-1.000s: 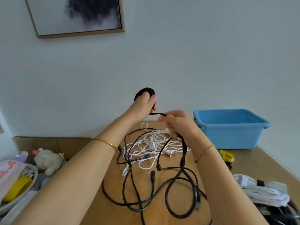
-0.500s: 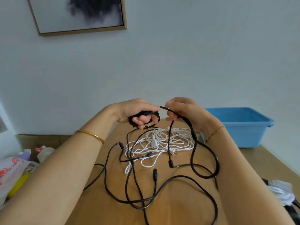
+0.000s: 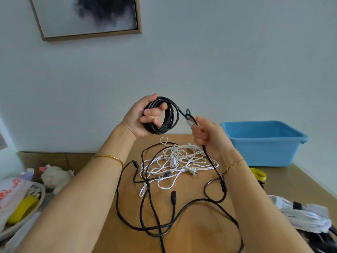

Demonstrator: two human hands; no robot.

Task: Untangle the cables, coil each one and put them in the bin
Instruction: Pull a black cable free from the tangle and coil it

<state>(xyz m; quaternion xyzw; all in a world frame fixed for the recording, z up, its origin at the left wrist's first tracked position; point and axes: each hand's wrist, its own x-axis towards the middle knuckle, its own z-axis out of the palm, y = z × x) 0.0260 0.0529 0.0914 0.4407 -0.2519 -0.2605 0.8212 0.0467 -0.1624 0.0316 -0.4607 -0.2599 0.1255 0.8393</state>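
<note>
2 grips share 1 black cable [image 3: 212,162]: the left grip [image 3: 142,119] curls round its coil [image 3: 172,117], raised above the bench [image 3: 200,227], and the right grip [image 3: 209,136] pinches the free run beside a kink [image 3: 185,115]. It looks light, limp and springy, so clamp across all turns. The white cable [image 3: 178,159] lies tangled below, with the bin [image 3: 264,145] rear right.
</note>
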